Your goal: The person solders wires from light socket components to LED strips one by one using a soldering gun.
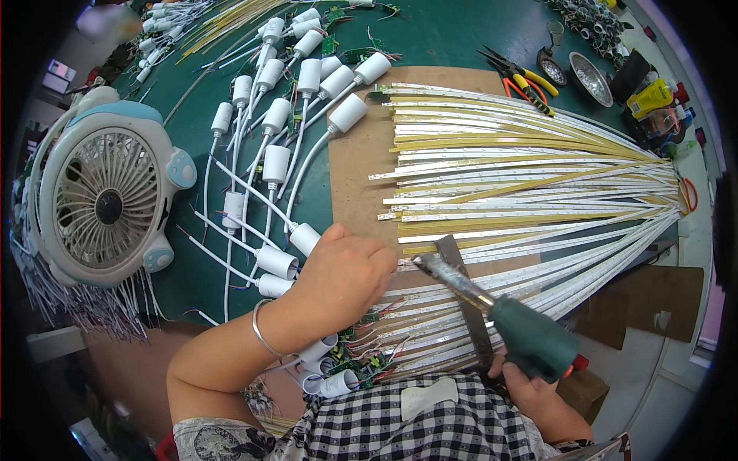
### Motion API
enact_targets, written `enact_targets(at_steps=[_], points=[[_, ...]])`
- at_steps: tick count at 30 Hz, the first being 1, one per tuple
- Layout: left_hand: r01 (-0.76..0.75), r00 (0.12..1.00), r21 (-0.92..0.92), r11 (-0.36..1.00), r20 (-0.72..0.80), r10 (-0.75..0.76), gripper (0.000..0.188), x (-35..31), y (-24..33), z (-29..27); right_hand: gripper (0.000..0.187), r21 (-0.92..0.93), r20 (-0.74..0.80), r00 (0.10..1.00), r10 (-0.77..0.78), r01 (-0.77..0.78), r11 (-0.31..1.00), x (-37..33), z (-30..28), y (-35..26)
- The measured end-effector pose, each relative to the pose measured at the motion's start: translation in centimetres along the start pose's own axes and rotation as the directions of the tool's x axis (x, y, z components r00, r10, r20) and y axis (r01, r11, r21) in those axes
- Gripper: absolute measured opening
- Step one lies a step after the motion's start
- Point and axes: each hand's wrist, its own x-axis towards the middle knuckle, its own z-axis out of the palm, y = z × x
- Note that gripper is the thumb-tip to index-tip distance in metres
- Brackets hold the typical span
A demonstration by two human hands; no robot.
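My right hand (530,388) is wrapped round the grip of a green soldering gun (534,338). The gun's metal tip (430,266) points left, close to the fingers of my left hand (350,273). That left hand is closed at the left ends of the LED strips (477,200), and whatever its fingers pinch is hidden. White and yellow strips lie side by side in a fan. Across the nearer ones rests a dark flat bar (467,307). Small green circuit boards (373,361) with thin wires sit at the near strips' ends, beside white lamp caps (338,383) close to my body.
White lamp caps on cables (275,164) cover the green table left of a brown board (357,177). A white and blue fan (108,192) stands at far left. Pliers (530,88), a metal bowl (590,79) and a yellow bottle (647,98) are at the back right.
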Motion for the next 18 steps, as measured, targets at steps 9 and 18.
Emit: enact_targets(at_steps=[9, 18], points=[[0.007, 1.0, 0.005, 1.0, 0.007, -0.007, 0.009, 0.1, 0.3, -0.1, 0.051, 0.184, -0.096, 0.984, -0.152, 0.168, 0.969, 0.1, 0.0, 1.0], [0.009, 1.0, 0.026, 1.0, 0.01, -0.009, 0.009, -0.1, 0.5, 0.0, 0.052, 0.178, -0.025, 0.989, -0.145, 0.147, 0.973, -0.5, -0.2, 1.4]])
